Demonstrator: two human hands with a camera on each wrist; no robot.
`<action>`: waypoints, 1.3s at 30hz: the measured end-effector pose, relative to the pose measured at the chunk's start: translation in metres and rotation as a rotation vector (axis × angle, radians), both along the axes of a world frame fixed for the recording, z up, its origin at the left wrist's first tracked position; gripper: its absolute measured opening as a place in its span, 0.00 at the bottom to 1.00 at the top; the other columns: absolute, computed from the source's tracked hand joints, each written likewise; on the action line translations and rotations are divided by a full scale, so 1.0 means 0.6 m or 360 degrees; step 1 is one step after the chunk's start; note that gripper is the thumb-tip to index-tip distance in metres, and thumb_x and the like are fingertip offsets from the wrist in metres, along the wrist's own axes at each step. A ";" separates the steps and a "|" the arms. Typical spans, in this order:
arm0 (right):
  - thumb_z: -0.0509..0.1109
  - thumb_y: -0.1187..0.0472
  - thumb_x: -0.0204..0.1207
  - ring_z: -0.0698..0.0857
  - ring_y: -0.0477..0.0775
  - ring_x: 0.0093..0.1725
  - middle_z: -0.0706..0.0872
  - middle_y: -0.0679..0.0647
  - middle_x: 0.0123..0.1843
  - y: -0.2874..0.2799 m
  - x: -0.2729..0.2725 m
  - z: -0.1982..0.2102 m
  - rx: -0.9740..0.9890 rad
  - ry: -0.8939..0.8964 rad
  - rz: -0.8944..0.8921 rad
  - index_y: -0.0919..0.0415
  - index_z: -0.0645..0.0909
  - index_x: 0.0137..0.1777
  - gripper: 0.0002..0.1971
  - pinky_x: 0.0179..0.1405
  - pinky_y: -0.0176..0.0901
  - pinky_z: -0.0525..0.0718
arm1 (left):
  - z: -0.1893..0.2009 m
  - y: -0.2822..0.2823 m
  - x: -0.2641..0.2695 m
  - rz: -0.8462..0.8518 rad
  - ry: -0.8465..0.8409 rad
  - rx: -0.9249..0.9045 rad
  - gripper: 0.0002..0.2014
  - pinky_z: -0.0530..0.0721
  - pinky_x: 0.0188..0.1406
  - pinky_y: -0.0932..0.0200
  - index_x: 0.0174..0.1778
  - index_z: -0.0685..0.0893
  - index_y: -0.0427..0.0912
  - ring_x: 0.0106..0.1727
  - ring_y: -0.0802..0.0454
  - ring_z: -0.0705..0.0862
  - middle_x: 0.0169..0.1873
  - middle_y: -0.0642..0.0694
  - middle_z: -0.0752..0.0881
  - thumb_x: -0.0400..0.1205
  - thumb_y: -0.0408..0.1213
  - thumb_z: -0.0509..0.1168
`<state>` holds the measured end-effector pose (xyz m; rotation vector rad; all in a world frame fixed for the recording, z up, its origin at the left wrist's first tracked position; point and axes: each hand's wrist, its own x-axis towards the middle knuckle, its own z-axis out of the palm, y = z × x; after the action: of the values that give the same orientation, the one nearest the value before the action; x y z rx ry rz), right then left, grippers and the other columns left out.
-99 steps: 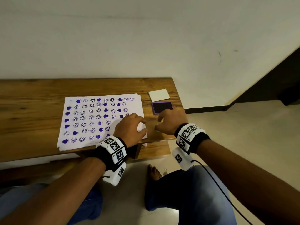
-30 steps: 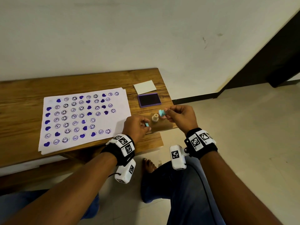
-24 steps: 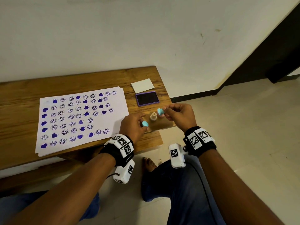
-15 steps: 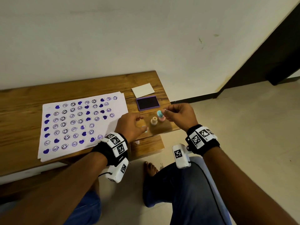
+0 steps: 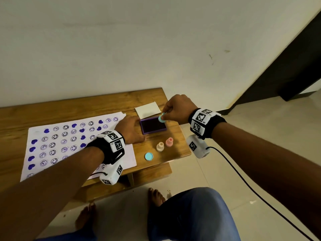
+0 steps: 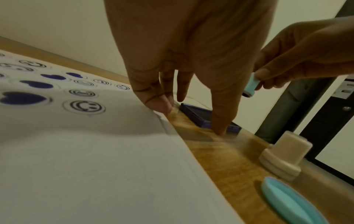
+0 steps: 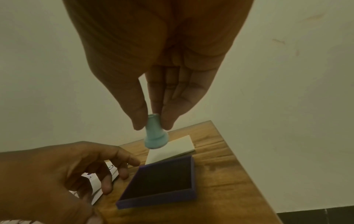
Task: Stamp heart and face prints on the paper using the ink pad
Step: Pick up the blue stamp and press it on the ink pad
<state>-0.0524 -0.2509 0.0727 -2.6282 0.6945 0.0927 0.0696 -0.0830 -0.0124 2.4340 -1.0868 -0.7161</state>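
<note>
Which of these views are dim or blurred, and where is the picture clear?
Head view: evenly lit and sharp, walls bent by the wide lens. Left wrist view: dim, greenish; paper and cream stamp smeared by blur. Right wrist view: also dim, yet blue stamp and ink pad stay fairly clear.

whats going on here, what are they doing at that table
A person is stamping prints on paper. Their right hand pinches a small blue stamp above the open purple ink pad, not yet touching it. The left hand rests fingertips on the table beside the pad, at the edge of the paper, already largely filled with purple hearts and faces. A blue cap, a beige stamp and a pink stamp sit nearby.
</note>
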 end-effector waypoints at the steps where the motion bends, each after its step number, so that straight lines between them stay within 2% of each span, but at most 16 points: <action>1: 0.80 0.52 0.71 0.84 0.47 0.45 0.93 0.52 0.51 -0.002 0.005 0.000 -0.0017 0.0003 0.0016 0.58 0.92 0.53 0.13 0.43 0.38 0.77 | -0.002 -0.004 0.001 -0.0010 -0.0012 0.0008 0.47 0.80 0.67 0.49 0.76 0.71 0.44 0.68 0.44 0.79 0.70 0.42 0.76 0.62 0.51 0.82; 4: 0.80 0.52 0.72 0.83 0.47 0.46 0.92 0.52 0.53 -0.005 0.016 -0.002 -0.0039 0.0019 0.0047 0.58 0.92 0.54 0.14 0.43 0.38 0.76 | -0.008 -0.013 0.004 -0.0038 -0.0060 0.0020 0.45 0.81 0.64 0.48 0.73 0.73 0.42 0.66 0.43 0.80 0.68 0.42 0.75 0.62 0.51 0.83; 9: 0.80 0.51 0.72 0.87 0.52 0.51 0.92 0.52 0.52 -0.003 0.018 -0.017 -0.0048 0.0050 0.0084 0.57 0.92 0.54 0.14 0.44 0.39 0.77 | -0.010 -0.021 0.009 -0.0040 -0.0107 0.0029 0.41 0.81 0.60 0.50 0.69 0.74 0.43 0.63 0.43 0.79 0.66 0.42 0.76 0.61 0.49 0.83; 15: 0.79 0.51 0.73 0.82 0.48 0.46 0.92 0.51 0.53 -0.002 0.024 -0.037 -0.0063 0.0106 0.0134 0.57 0.92 0.55 0.14 0.31 0.32 0.70 | -0.010 -0.028 0.009 -0.0027 -0.0127 0.0033 0.38 0.81 0.54 0.53 0.64 0.78 0.45 0.59 0.46 0.80 0.64 0.45 0.77 0.60 0.49 0.83; 21: 0.79 0.50 0.73 0.82 0.47 0.46 0.92 0.51 0.52 -0.005 0.037 -0.042 -0.0056 0.0137 0.0154 0.56 0.92 0.55 0.14 0.32 0.33 0.71 | -0.009 -0.029 0.005 0.0024 -0.0110 -0.0003 0.36 0.83 0.54 0.50 0.61 0.80 0.44 0.56 0.46 0.81 0.60 0.46 0.79 0.58 0.48 0.84; 25: 0.79 0.50 0.73 0.82 0.47 0.45 0.93 0.51 0.51 -0.002 0.044 -0.050 -0.0065 0.0171 0.0185 0.56 0.93 0.54 0.14 0.30 0.32 0.69 | -0.011 -0.027 0.001 0.0070 -0.0105 -0.0048 0.35 0.81 0.54 0.53 0.61 0.82 0.43 0.58 0.45 0.82 0.60 0.45 0.81 0.59 0.46 0.85; 33: 0.81 0.51 0.72 0.82 0.48 0.45 0.93 0.52 0.52 -0.001 0.052 -0.072 -0.0006 0.0226 0.0178 0.58 0.93 0.54 0.14 0.30 0.32 0.69 | -0.013 -0.027 -0.003 0.0114 -0.0087 -0.0078 0.33 0.78 0.53 0.54 0.60 0.84 0.42 0.59 0.44 0.81 0.60 0.44 0.81 0.59 0.44 0.85; 39: 0.85 0.53 0.66 0.87 0.51 0.46 0.92 0.52 0.45 0.000 0.069 -0.070 0.0049 0.0325 0.0123 0.58 0.93 0.47 0.13 0.39 0.39 0.79 | -0.014 -0.030 -0.003 0.0122 -0.0072 -0.0085 0.33 0.79 0.52 0.54 0.60 0.84 0.41 0.59 0.43 0.81 0.60 0.43 0.80 0.59 0.43 0.85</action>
<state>-0.0110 -0.2510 0.0307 -2.6394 0.6515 0.3956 0.0680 -0.1008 -0.0209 2.4427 -1.0102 -0.6033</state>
